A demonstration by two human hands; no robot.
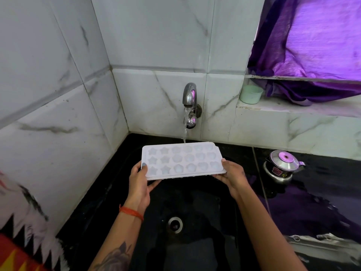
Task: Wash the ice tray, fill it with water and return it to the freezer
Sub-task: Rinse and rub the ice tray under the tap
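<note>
A white ice tray (182, 160) with star and round moulds is held level above the black sink (195, 202). My left hand (139, 184) grips its left end, thumb on the top face. My right hand (232, 177) grips its right end from below, thumb on the rim. A steel tap (189, 94) on the back wall is running, and the stream (184, 132) drops behind the tray's far edge. The moulds look pale blue; whether they hold water is unclear.
The sink drain (175, 224) lies below the tray. A small steel pot with a lid (282, 166) stands on the wet black counter at the right. A green cup (250, 94) sits on the window ledge under a purple curtain (312, 45). Tiled walls close in the left and back.
</note>
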